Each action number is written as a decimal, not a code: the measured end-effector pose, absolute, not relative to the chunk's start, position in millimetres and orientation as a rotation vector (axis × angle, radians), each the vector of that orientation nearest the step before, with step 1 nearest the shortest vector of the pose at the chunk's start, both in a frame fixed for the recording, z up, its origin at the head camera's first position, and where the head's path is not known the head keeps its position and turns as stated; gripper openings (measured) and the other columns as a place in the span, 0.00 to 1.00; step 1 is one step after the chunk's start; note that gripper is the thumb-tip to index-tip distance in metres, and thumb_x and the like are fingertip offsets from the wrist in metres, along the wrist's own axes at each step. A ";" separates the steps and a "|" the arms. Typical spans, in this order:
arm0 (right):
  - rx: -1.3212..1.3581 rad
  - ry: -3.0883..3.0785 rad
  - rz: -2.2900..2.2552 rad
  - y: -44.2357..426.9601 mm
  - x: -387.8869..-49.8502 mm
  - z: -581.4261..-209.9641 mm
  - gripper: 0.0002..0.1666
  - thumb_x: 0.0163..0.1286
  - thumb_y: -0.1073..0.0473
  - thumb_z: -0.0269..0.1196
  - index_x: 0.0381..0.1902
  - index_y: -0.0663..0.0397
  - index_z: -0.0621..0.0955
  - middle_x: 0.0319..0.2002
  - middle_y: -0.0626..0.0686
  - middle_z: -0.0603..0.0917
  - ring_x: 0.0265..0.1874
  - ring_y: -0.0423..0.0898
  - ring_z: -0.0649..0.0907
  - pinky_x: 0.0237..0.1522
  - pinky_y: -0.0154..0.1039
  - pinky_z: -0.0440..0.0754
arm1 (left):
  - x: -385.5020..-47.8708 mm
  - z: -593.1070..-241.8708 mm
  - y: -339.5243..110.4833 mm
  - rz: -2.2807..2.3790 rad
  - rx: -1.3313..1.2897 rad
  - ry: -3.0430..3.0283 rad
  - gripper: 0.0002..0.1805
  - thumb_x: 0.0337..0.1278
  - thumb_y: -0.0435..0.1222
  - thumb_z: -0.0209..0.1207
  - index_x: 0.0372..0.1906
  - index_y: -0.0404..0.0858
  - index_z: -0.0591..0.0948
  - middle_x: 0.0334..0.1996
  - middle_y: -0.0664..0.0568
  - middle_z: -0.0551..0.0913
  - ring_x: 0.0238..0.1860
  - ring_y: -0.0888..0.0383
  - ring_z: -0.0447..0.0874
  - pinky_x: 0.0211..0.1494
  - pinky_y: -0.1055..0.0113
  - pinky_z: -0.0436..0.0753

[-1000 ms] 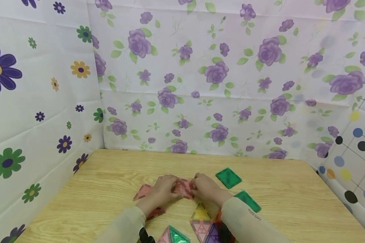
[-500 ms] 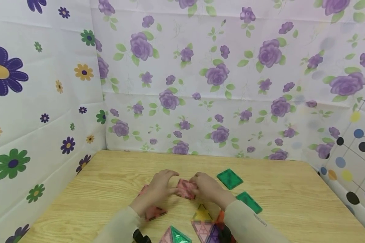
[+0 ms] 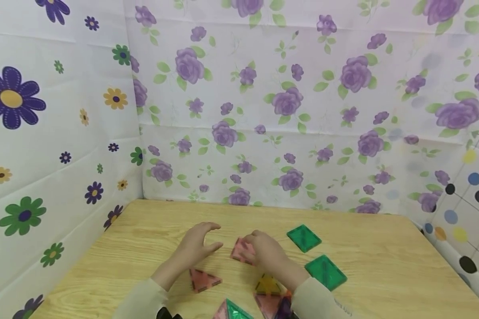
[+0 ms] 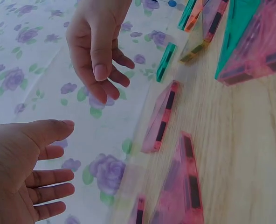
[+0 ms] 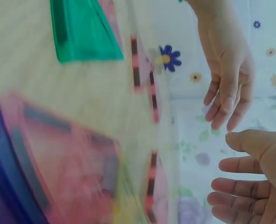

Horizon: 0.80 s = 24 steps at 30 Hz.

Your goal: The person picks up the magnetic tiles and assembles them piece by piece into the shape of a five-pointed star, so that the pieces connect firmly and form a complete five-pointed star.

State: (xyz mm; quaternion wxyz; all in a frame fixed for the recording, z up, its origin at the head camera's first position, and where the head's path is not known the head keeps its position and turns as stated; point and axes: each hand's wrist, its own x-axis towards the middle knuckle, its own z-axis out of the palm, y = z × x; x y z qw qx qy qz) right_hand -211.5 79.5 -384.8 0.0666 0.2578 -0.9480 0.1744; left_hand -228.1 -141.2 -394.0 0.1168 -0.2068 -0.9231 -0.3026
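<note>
A bench [image 3: 383, 248] of pale wood, with visible grain, is enclosed by printed sheets. The back is covered by a white rose-printed sheet [image 3: 259, 155], on which purple roses, green leaves and horizontal fold lines are seen. On the left, a daisy-printed sheet [image 3: 60, 177] is hung, with flowers in purple, green and orange; on the right, a dotted sheet [image 3: 467, 212] with coloured dots and thin lines.

Near the middle of the bench, a pink tile [image 3: 238, 252] is laid flat; it is partly covered from the head view by the right-hand grip [image 3: 268, 252], which is held above it with relaxed fingers and nothing in them. The left-hand grip [image 3: 195, 243] is also held above the bench, its thumb and fingers spread apart, with nothing grasped. Nearer to the person, a pink triangular tile [image 3: 203, 281] is laid. To the right, a far green tile [image 3: 304, 238] and a near green tile [image 3: 326, 271] are placed apart. At the front, a yellow tile [image 3: 267, 285] is set beside other coloured tiles, which are partly cut by the frame.
</note>
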 end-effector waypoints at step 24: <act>0.888 -2.819 0.471 18.7 -174.7 -403.1 0.20 0.66 0.44 0.63 0.50 0.48 0.82 0.46 0.49 0.82 0.46 0.44 0.82 0.44 0.36 0.84 | -213.6 -417.2 -177.3 -0.953 -0.449 -2.728 0.22 0.54 0.41 0.66 0.53 0.36 0.79 0.51 0.46 0.82 0.55 0.46 0.79 0.57 0.49 0.78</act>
